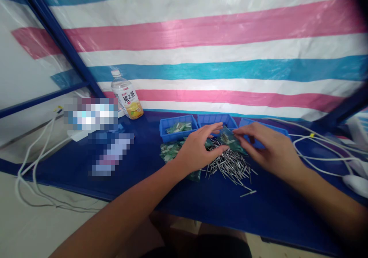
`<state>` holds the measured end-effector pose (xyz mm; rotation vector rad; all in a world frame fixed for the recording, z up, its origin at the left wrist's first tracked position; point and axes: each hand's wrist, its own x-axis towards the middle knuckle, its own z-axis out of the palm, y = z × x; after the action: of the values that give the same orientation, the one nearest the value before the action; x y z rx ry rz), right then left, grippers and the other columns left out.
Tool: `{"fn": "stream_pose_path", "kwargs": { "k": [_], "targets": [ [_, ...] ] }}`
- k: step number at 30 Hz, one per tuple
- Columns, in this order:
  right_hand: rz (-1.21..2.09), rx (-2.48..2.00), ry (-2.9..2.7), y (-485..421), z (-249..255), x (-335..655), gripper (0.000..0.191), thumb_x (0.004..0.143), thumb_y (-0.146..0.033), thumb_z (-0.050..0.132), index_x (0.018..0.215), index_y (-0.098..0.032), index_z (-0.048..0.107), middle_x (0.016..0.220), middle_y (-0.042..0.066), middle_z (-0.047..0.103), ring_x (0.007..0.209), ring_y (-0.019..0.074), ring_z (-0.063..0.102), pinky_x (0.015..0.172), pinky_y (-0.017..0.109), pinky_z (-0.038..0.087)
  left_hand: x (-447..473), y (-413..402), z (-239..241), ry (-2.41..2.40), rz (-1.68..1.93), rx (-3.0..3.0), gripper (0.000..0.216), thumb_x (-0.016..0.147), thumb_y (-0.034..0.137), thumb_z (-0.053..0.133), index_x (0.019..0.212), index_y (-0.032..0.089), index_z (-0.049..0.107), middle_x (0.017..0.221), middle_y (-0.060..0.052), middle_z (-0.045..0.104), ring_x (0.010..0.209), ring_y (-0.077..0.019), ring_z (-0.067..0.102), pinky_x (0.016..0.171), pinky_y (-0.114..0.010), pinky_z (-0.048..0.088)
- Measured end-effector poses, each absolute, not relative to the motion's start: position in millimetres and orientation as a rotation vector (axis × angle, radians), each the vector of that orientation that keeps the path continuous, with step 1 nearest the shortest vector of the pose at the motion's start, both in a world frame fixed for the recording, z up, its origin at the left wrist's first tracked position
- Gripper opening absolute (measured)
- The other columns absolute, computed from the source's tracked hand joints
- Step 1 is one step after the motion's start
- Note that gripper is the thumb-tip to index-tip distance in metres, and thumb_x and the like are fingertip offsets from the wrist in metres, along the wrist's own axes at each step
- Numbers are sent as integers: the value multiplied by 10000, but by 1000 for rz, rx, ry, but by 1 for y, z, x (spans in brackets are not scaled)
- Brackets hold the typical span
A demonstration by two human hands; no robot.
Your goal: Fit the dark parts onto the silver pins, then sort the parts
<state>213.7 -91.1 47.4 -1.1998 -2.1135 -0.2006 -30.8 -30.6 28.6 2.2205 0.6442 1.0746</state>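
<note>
A small greenish clear plastic bag (234,145) with a few metal pieces in it hangs over the pile. My right hand (267,147) pinches the bag's upper right edge between thumb and fingers. At the bag's left side is my left hand (195,147), its fingers stretched out and thumb apart; whether it touches the bag I cannot tell. Below both hands lies a heap of thin silvery metal rivets or pins (230,168), with one loose pin (248,193) nearer the front. More filled green bags (169,150) lie partly hidden behind my left forearm.
Three blue plastic bins (164,135) stand along the back; the left one holds bags. A drink bottle (126,97) stands at the back left. White cables (322,158) and a white mouse-like object (356,185) lie right. A striped sheet (201,35) closes off the back.
</note>
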Motion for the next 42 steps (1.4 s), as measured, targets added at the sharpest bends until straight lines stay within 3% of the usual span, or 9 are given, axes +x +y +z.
{"fn": "stream_pose_path", "kwargs": {
  "k": [3, 7, 10, 13, 17, 21, 27, 35, 42],
  "targets": [
    [-60, -1213, -2054, -97, 45, 203, 180, 1046, -267, 614, 1200, -318, 694, 1110, 67, 791, 936, 262, 754, 806, 434, 597, -30, -30, 29, 650, 1054, 2121, 645, 924, 387, 815, 1505, 286, 556, 1489, -108, 684, 1297, -321, 710, 1119, -531, 600],
    [107, -1237, -1909, -101, 40, 193, 160, 1046, -325, 638, 1192, -315, 702, 1117, 74, 787, 898, 257, 748, 815, 456, 614, -30, -28, 31, 701, 1026, 1986, 460, 928, 338, 800, 1363, 295, 656, 1120, -70, 825, 1013, -272, 796, 957, -486, 662],
    [317, -1244, -1740, -99, 33, 189, 309, 1022, -380, 692, 1319, -297, 667, 1190, 92, 777, 931, 256, 751, 810, 441, 630, -31, -27, 33, 740, 1031, 1944, 405, 916, 333, 805, 1299, 283, 680, 1011, -56, 817, 896, -249, 787, 851, -449, 662],
    [500, -1276, -1679, -95, 25, 187, 366, 995, -431, 732, 1329, -287, 685, 1123, 83, 788, 902, 250, 750, 742, 411, 625, -33, -25, 33, 747, 1010, 1933, 418, 922, 357, 797, 1313, 278, 673, 933, -38, 791, 838, -237, 771, 807, -437, 654],
    [623, -1259, -1621, -90, 20, 188, 255, 971, -456, 762, 1146, -270, 762, 996, 54, 800, 846, 227, 749, 763, 406, 617, -33, -25, 31, 698, 973, 1898, 455, 944, 332, 767, 1379, 279, 645, 1012, -58, 799, 921, -241, 787, 898, -452, 661],
    [685, -1236, -1510, -88, 18, 188, 223, 942, -435, 798, 1091, -272, 766, 949, 45, 793, 834, 219, 743, 760, 395, 614, -32, -25, 29, 674, 974, 1824, 564, 901, 343, 804, 1419, 243, 606, 1143, -107, 790, 970, -259, 797, 900, -447, 679],
    [752, -1228, -1497, -88, 18, 187, 259, 920, -445, 815, 1115, -282, 768, 1000, 43, 789, 852, 212, 723, 751, 385, 595, -33, -22, 26, 716, 955, 1855, 501, 892, 373, 814, 1353, 261, 651, 1000, -76, 806, 916, -259, 798, 898, -466, 679],
    [733, -1263, -1576, -90, 23, 186, 236, 950, -472, 776, 1089, -281, 787, 1002, 38, 788, 823, 206, 696, 736, 381, 557, -32, -22, 27, 691, 979, 1800, 471, 826, 341, 871, 1231, 257, 646, 1045, -75, 823, 932, -265, 800, 926, -489, 668],
    [749, -1240, -1565, -90, 18, 188, 269, 941, -481, 788, 1110, -272, 774, 1021, 51, 791, 865, 228, 722, 763, 391, 596, -33, -23, 29, 707, 969, 1798, 392, 853, 344, 849, 1180, 251, 656, 1006, -71, 822, 891, -255, 802, 877, -478, 679]
  ]
}}
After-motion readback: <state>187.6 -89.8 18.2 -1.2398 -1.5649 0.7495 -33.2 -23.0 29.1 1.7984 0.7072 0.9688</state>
